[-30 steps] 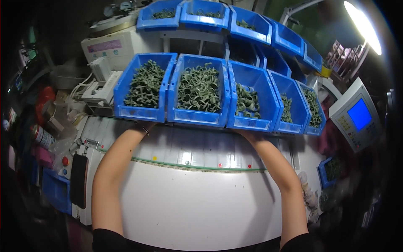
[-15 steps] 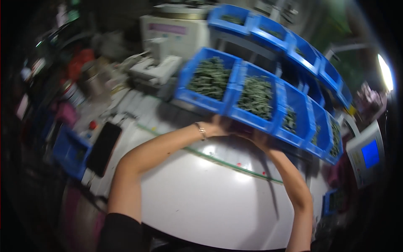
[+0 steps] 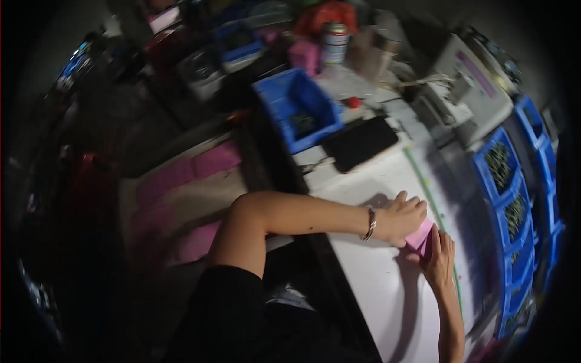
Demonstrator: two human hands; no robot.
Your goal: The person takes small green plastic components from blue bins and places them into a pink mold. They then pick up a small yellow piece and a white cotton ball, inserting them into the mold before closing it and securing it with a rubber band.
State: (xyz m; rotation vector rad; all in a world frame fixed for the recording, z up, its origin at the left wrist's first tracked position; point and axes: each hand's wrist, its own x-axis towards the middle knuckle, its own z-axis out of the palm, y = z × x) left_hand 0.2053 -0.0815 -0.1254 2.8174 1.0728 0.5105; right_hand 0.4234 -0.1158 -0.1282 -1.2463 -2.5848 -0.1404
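Note:
A small pink box-like block (image 3: 419, 236) is gripped between my two hands above the white tabletop (image 3: 387, 290). My left hand (image 3: 402, 219), with a bracelet at its wrist, curls over the block's upper left side. From the other side my right hand (image 3: 440, 260) holds it, with fingers and thumb around its lower right end. Both hands partly cover the block, so its full shape is hidden. A black phone (image 3: 361, 144) lies beyond my left hand.
Blue bins (image 3: 511, 206) with small grey-green pieces line the right. Another blue bin (image 3: 296, 109) stands past the phone, near a can (image 3: 334, 45) and a white machine (image 3: 478, 85). Left of the table, pink packets (image 3: 218, 160) lie on a pale surface.
My view has swung left, so the bins now show at the far right. My hands have come away from the bins' front edge, and the pink block now shows clearly between them.

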